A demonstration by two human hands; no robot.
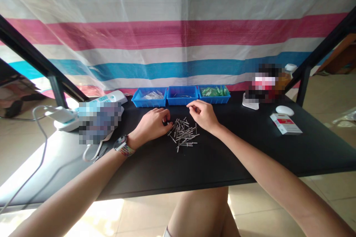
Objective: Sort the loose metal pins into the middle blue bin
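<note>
A loose pile of thin silver blind rivets lies on the black tabletop. My left hand rests just left of it, fingers loosely bent and thumb apart, its tip at the pile's edge; I see nothing held in it. Over the pile's upper right side, my right hand is closed in a pinch, with its fingertips near the front of the middle blue bin. Whatever may be between those fingertips is too small to make out. A few thin pieces lie inside that bin.
Left of the middle bin stands a blue bin with clear plastic bags; right of it, another blue bin holds green packets. A power strip with a charger sits at left. At right are a red-and-white box, a white oval case and a bottle.
</note>
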